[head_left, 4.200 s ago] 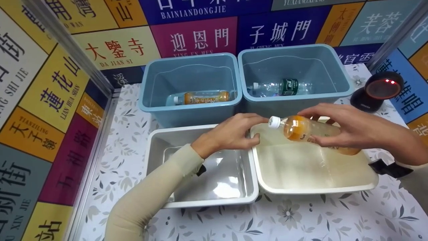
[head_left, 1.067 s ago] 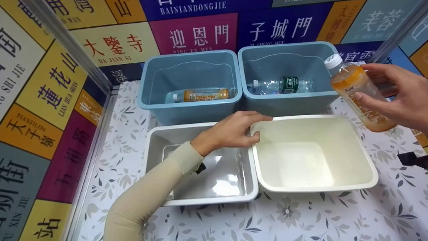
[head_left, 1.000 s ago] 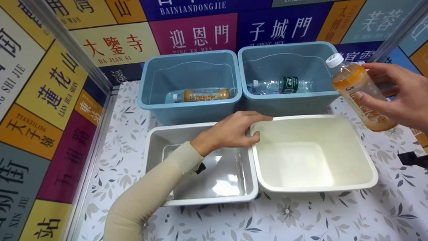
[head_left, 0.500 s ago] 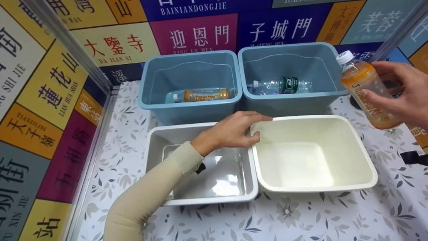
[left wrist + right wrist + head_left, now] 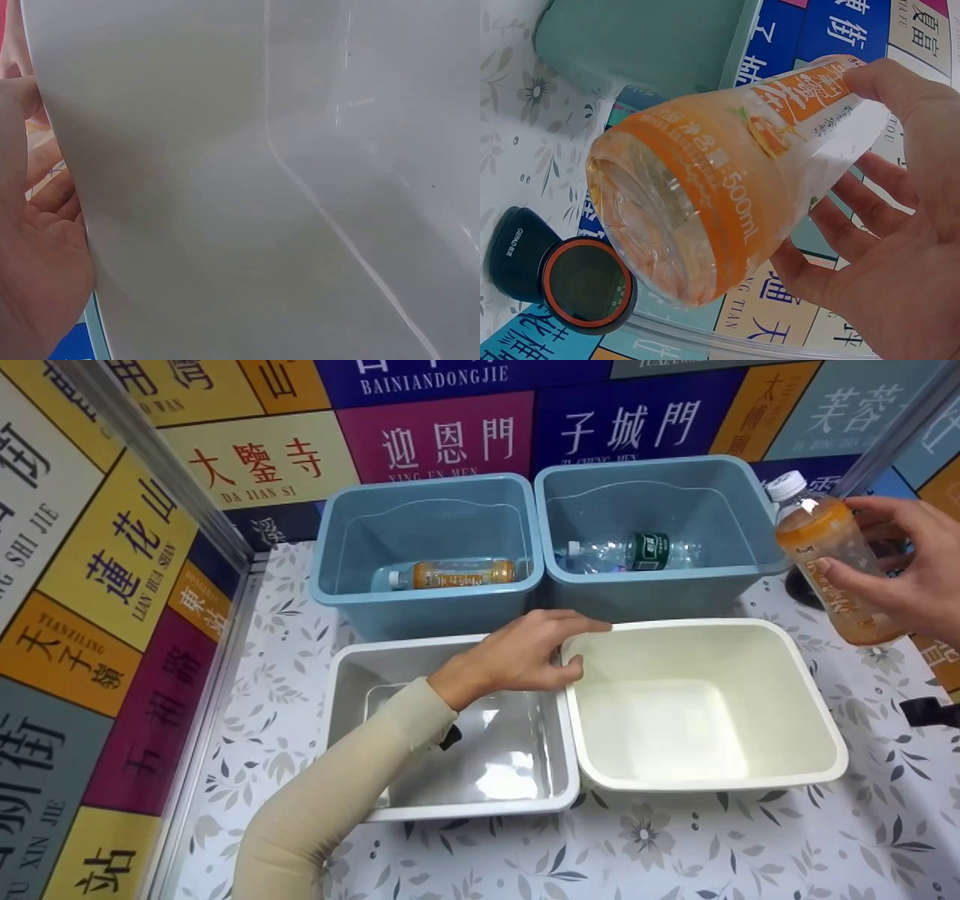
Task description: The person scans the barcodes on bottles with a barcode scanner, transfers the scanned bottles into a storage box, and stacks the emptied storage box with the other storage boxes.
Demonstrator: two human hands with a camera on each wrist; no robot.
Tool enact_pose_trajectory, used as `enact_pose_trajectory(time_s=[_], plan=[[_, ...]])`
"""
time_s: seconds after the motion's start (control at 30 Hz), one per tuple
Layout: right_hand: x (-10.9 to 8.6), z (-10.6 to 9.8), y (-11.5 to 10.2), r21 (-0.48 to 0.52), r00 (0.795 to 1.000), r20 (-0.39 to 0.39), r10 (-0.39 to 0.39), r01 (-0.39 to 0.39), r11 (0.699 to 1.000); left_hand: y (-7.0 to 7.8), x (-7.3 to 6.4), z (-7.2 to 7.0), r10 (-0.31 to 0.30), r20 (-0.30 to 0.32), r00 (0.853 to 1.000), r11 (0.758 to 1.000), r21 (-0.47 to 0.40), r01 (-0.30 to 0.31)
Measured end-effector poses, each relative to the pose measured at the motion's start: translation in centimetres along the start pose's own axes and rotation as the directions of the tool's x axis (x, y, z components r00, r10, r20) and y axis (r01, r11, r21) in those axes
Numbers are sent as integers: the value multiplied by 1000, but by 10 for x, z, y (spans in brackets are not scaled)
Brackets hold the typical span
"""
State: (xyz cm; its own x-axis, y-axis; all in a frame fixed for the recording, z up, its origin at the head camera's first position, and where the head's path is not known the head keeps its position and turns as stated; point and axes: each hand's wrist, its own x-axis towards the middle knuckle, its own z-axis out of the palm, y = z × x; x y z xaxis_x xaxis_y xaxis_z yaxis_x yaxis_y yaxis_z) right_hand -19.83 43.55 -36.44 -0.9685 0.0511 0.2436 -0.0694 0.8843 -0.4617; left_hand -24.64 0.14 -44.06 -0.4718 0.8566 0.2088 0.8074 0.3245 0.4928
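My right hand (image 5: 911, 559) grips an orange-banded, white-capped drink bottle (image 5: 832, 566) with pale contents, raised at the right beyond the cream bin (image 5: 817, 720). The bottle tilts, cap up and to the left. Its clear base faces the right wrist camera, and a dark round-faced tabletop scanner (image 5: 589, 285) stands beyond it there. In the head view the hand and bottle mostly hide that scanner. My left hand (image 5: 521, 652) rests at the adjoining rims of the cream bin and the grey-white bin (image 5: 341, 720), fingers loosely bent and thumb apart.
Two blue bins stand behind: the left one (image 5: 427, 604) holds an orange-labelled bottle (image 5: 461, 574), the right one (image 5: 645, 589) a clear bottle with a green label (image 5: 651, 551). Printed panels (image 5: 442, 442) wall the back and sides. Flowered cloth (image 5: 645, 847) covers the table.
Over four seconds, my right hand has carried the bottle from above the cream bin to the right and raised its cap end. Lately it drifts slightly right. My left hand has stayed put.
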Motion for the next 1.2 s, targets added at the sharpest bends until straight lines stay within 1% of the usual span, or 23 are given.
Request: enact_pose_trajectory(time_s=[0.07,0.27,0.43,0.57,0.73,0.97,1.2], plan=[[1,0,2,-2,1000,-9,4,-4,1000,0,0,0,-2,0,1000,1000,1,2],[4,2,11,3,998,-30,50,-50,999,0,-1,0,0,-2,1000,1000,1,0],[6,3,20,-8,995,-52,81,-82,997,1,-1,-2,-18,14,1000,1000,-13,18],[8,4,27,-24,993,-78,89,-91,996,2,-1,-1,-24,26,999,999,-21,25],[10,6,33,-35,990,-98,99,-103,994,2,-1,-2,-27,23,999,999,-21,27],[9,9,42,-42,988,-122,91,-96,994,1,0,0,-13,13,1000,1000,-15,13],[11,12,49,-17,981,-137,138,-142,990,1,0,-1,-15,15,1000,1000,-24,15]])
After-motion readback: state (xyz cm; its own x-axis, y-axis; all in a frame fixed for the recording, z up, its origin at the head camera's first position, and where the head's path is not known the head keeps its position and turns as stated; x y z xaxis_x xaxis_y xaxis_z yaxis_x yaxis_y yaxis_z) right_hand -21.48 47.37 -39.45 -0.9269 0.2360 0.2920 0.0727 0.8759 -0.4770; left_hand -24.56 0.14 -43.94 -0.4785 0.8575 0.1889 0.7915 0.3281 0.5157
